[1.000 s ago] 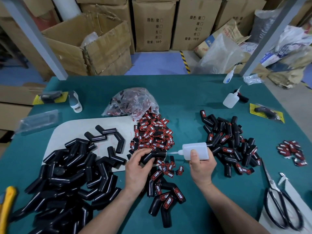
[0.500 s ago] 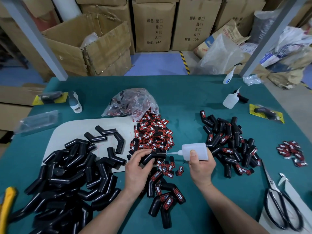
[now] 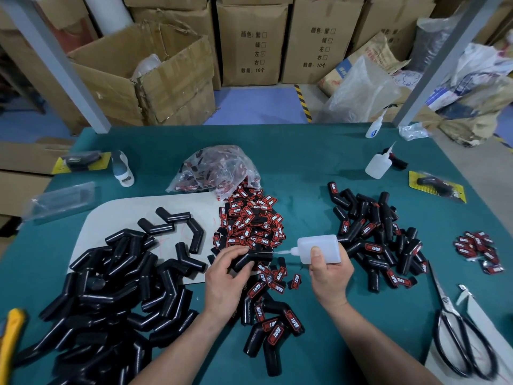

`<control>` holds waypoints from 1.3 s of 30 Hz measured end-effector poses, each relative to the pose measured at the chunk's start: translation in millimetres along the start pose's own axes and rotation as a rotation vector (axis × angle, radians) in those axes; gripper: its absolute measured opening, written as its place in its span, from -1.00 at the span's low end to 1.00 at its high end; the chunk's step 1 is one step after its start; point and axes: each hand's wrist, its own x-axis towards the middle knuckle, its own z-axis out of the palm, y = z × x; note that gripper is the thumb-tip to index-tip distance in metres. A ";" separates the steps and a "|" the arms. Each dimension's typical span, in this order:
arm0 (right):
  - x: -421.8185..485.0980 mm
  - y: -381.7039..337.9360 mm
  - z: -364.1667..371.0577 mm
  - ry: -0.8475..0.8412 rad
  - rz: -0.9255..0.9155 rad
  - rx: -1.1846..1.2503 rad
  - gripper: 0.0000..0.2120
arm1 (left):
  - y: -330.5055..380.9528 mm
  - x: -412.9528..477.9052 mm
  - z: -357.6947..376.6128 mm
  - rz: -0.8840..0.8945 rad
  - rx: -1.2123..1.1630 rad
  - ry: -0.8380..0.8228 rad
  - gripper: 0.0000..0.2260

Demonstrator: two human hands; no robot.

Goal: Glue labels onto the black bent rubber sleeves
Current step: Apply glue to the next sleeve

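My left hand (image 3: 225, 276) grips a black bent rubber sleeve (image 3: 254, 259) over the green table. My right hand (image 3: 330, 273) holds a white glue bottle (image 3: 319, 248) on its side, its nozzle tip touching the sleeve's right end. Behind the sleeve lies a heap of red-and-black labels (image 3: 249, 223). A big pile of bare sleeves (image 3: 111, 295) covers the left. Labelled sleeves lie in a pile at the right (image 3: 377, 234) and in a smaller group (image 3: 272, 326) between my forearms.
A clear bag of labels (image 3: 213, 170) sits behind the heap. Two spare glue bottles (image 3: 377, 165) stand at the back right. Scissors (image 3: 455, 334) lie at the right edge, a small label cluster (image 3: 477, 248) beyond them. A yellow knife (image 3: 11, 337) is at the left edge.
None of note: both hands stay in place, and the bottle's nozzle remains at the sleeve's end.
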 end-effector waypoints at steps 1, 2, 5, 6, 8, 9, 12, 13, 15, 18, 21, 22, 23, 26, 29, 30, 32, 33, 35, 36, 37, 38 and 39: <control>0.0 0.1 0.1 -0.001 0.000 -0.004 -0.72 | 1.8 -0.1 0.0 0.008 0.003 0.002 -0.58; -0.3 0.2 0.0 -0.003 0.003 -0.004 -0.73 | 3.5 -0.1 -0.3 0.019 0.009 0.004 -0.56; -0.5 -1.6 0.0 -0.002 -0.002 0.002 -0.73 | 5.5 -0.3 -0.6 0.029 0.022 0.007 -0.53; -0.5 -2.3 0.0 -0.002 -0.007 0.003 -0.73 | 5.2 -0.1 -0.3 0.018 0.019 0.001 -0.56; -0.6 -2.9 0.3 -0.001 -0.007 0.009 -0.74 | 4.8 0.1 0.3 0.021 0.021 0.000 -0.60; -0.4 -2.3 0.6 0.002 -0.004 0.012 -0.77 | 5.2 0.0 0.6 0.033 0.027 0.007 -0.60; -0.1 -1.0 0.8 -0.003 -0.020 0.001 -0.87 | 6.7 -0.3 0.5 0.035 0.031 0.009 -0.61; -0.2 -1.2 0.7 -0.007 -0.027 -0.001 -0.89 | 7.0 -0.3 0.3 0.032 0.029 0.005 -0.62; 0.0 -2.0 0.2 -0.011 -0.033 -0.004 -0.91 | 8.0 -0.7 -0.4 0.041 0.040 0.004 -0.61; 0.0 -3.2 -0.6 -0.015 -0.041 -0.016 -0.90 | 10.7 -0.7 -1.0 0.060 0.060 0.014 -0.57; -0.1 -4.5 -0.4 -0.015 -0.038 -0.015 -0.89 | 11.9 -0.9 -1.6 0.054 0.054 0.011 -0.58; -0.1 -4.6 -0.4 -0.015 -0.034 -0.013 -0.87 | 12.0 -1.2 -1.9 0.054 0.053 0.010 -0.58; -0.2 -4.3 -0.3 -0.013 -0.031 -0.010 -0.83 | 12.2 -1.2 -1.8 0.053 0.054 0.008 -0.58; -0.4 -2.6 -0.4 -0.019 -0.021 -0.010 -0.76 | 13.3 -1.6 -1.7 0.041 0.055 0.006 -0.59; -0.7 -0.7 -0.2 -0.032 -0.004 0.000 -0.72 | 16.8 -2.3 -2.2 0.050 0.071 0.019 -0.58; -0.7 -0.4 -0.3 -0.034 -0.002 0.004 -0.71 | 18.0 -2.5 -2.6 0.061 0.079 0.027 -0.58; -0.7 -0.4 -0.5 -0.033 -0.012 0.003 -0.72 | 20.0 -3.0 -2.9 0.067 0.080 0.032 -0.58; -0.6 -0.8 -0.7 -0.033 -0.019 0.001 -0.74 | 20.4 -3.0 -2.8 0.062 0.075 0.030 -0.58; -0.7 -0.8 -0.8 -0.030 -0.032 -0.002 -0.78 | 20.2 -2.9 -2.7 0.055 0.065 0.026 -0.58; -0.8 -0.6 -0.4 -0.028 -0.034 0.000 -0.77 | 20.0 -2.8 -2.4 0.055 0.064 0.027 -0.58; -0.9 -0.7 -0.1 -0.026 -0.034 0.001 -0.75 | 20.0 -2.8 -2.0 0.057 0.065 0.028 -0.58; -1.1 -1.1 0.3 -0.026 -0.037 0.004 -0.74 | 19.7 -2.7 -1.6 0.060 0.067 0.031 -0.58; -1.1 -2.1 0.3 -0.029 -0.046 0.011 -0.75 | 19.3 -2.8 -1.3 0.065 0.067 0.036 -0.58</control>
